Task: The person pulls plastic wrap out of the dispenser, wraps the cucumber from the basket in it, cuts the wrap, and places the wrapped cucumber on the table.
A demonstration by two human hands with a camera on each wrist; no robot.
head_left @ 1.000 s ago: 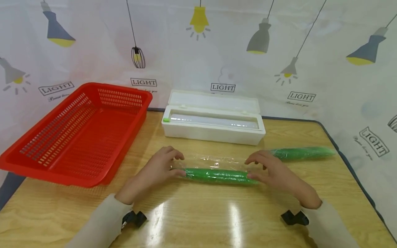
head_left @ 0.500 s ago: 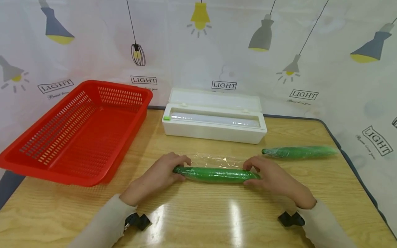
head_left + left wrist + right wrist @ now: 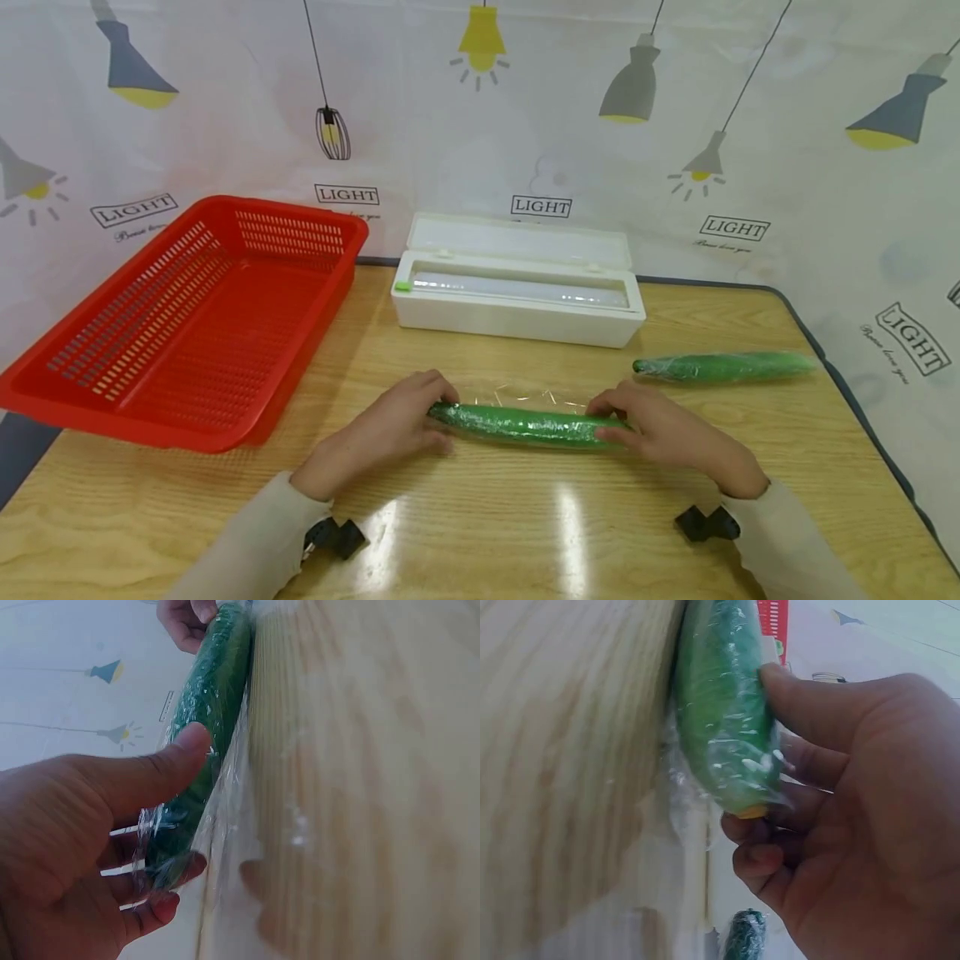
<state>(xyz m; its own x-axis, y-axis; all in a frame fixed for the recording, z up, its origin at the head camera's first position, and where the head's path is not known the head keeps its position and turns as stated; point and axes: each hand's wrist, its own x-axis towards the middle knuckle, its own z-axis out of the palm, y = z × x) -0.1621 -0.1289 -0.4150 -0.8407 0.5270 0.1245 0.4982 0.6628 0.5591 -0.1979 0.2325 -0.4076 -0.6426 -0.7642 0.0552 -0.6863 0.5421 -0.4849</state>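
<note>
A cucumber [image 3: 525, 425] in clear plastic wrap lies crosswise on the table, a loose sheet of wrap [image 3: 517, 392] spread flat behind it. At its darker left end my left hand [image 3: 393, 421] holds it with fingers behind and thumb in front; in the left wrist view the thumb [image 3: 169, 769] lies over the wrapped skin. My right hand [image 3: 663, 429] grips the other end between thumb and fingers, and the right wrist view shows the cucumber's pale tip [image 3: 727, 750] with wrap bunched around it. A second wrapped cucumber [image 3: 723, 367] lies behind the right hand.
A red perforated basket [image 3: 300, 383] stands at the left. At the back is a white cling-film box [image 3: 517, 323] with its lid raised and a film roll [image 3: 517, 289] inside. A printed curtain [image 3: 450, 125] hangs behind the wooden table [image 3: 465, 533].
The cucumber has turned within its wrap and shifted slightly. Both hands have moved a little, with less loose film showing behind it. The basket, box and second cucumber stay put.
</note>
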